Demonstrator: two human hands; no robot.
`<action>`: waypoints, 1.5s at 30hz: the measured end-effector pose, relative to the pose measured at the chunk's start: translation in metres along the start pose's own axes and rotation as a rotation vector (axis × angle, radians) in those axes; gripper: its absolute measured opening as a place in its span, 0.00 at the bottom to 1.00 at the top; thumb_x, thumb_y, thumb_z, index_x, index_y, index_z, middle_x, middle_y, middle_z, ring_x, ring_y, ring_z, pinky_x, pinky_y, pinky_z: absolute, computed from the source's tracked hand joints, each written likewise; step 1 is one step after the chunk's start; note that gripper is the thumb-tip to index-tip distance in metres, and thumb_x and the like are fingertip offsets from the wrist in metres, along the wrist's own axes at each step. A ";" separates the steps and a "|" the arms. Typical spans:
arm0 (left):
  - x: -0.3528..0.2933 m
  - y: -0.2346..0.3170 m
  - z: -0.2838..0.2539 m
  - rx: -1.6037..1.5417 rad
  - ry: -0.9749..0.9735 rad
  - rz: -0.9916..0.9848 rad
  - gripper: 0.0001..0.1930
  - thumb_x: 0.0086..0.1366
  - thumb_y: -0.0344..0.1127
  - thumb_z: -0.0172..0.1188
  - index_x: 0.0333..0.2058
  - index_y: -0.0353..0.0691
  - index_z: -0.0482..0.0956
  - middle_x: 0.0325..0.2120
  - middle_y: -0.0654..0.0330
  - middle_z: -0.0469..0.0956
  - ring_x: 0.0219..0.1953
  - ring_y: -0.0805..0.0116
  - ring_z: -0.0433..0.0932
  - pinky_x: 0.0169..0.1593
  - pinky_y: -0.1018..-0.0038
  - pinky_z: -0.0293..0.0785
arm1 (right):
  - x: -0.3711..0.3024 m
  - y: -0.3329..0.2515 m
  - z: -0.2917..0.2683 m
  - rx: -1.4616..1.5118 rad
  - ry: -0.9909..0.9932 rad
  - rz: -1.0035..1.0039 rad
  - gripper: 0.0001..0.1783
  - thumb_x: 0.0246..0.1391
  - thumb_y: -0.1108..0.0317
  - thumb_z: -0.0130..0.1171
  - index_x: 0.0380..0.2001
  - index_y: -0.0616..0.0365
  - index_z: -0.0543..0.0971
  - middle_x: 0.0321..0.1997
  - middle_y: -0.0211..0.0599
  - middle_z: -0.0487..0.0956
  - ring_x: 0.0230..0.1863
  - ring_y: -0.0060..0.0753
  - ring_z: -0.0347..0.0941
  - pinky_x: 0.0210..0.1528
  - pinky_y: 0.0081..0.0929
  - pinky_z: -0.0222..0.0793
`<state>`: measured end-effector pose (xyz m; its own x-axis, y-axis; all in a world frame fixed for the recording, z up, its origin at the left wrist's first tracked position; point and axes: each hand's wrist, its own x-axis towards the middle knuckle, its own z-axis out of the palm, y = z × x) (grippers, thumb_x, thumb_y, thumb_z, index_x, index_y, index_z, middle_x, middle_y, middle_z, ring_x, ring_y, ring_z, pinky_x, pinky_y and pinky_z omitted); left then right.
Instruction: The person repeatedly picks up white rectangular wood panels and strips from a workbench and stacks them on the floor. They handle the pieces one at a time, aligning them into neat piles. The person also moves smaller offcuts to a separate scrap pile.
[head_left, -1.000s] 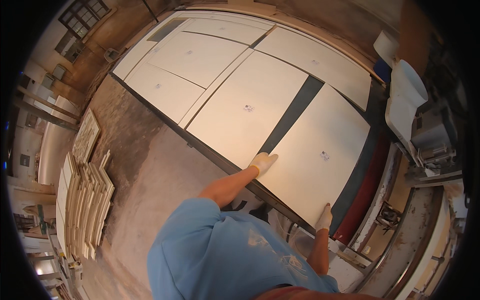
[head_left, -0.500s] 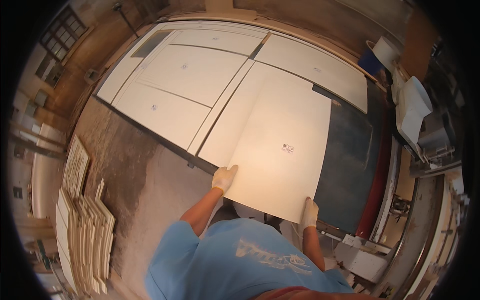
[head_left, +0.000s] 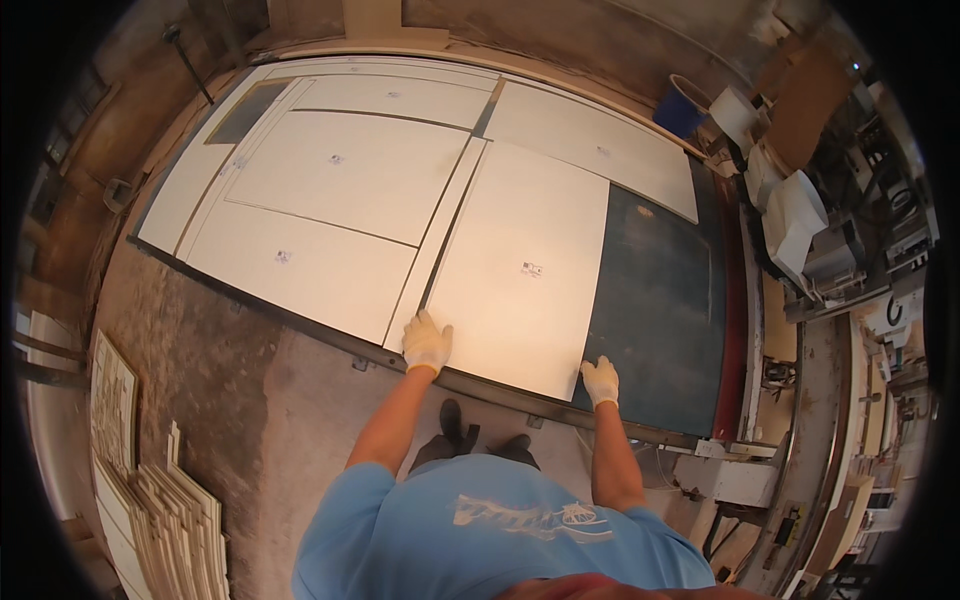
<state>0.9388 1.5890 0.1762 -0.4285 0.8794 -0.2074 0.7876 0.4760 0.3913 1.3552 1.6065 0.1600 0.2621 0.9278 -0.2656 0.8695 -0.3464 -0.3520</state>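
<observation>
Soft, warm light brightens the flat white rectangular panel (head_left: pixel 520 270) while the margins fall dim, fisheye distortion curving the dark blue-green tabletop (head_left: pixel 655 300) inside a softly blurred black rim

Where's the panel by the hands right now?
Head view, slightly right of centre: the panel lies between the left hand and right hand, a narrow strip to its left and dark tabletop to its right.

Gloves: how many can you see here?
2. One glove is on the left hand, near the front left corner of a pale panel; the other glove is on the right hand, by that panel's right edge. Others may be hidden.
</observation>
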 end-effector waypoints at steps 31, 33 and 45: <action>-0.149 -0.011 0.013 -0.317 -0.130 -0.299 0.30 0.70 0.55 0.54 0.55 0.30 0.80 0.53 0.35 0.82 0.57 0.35 0.81 0.62 0.51 0.75 | -0.154 0.067 0.031 0.598 0.123 0.234 0.35 0.61 0.60 0.62 0.66 0.72 0.71 0.63 0.60 0.78 0.65 0.56 0.76 0.68 0.42 0.68; -0.196 -0.029 0.023 -0.337 -0.175 -0.341 0.32 0.70 0.56 0.56 0.56 0.29 0.80 0.53 0.35 0.83 0.58 0.37 0.81 0.62 0.53 0.74 | -0.195 0.107 0.032 0.643 0.080 0.240 0.35 0.61 0.60 0.62 0.66 0.71 0.72 0.59 0.56 0.81 0.61 0.51 0.79 0.65 0.40 0.71; -0.159 -0.037 0.078 -0.394 -0.282 -0.370 0.49 0.66 0.73 0.60 0.55 0.20 0.81 0.52 0.35 0.83 0.57 0.44 0.82 0.61 0.57 0.75 | -0.151 0.165 0.028 0.883 -0.399 0.311 0.47 0.66 0.28 0.54 0.57 0.70 0.82 0.57 0.48 0.85 0.52 0.41 0.82 0.56 0.38 0.76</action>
<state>1.0125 1.4321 0.1246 -0.4664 0.6491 -0.6009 0.3629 0.7600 0.5392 1.4477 1.4058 0.1172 0.1248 0.7209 -0.6817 0.1244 -0.6931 -0.7101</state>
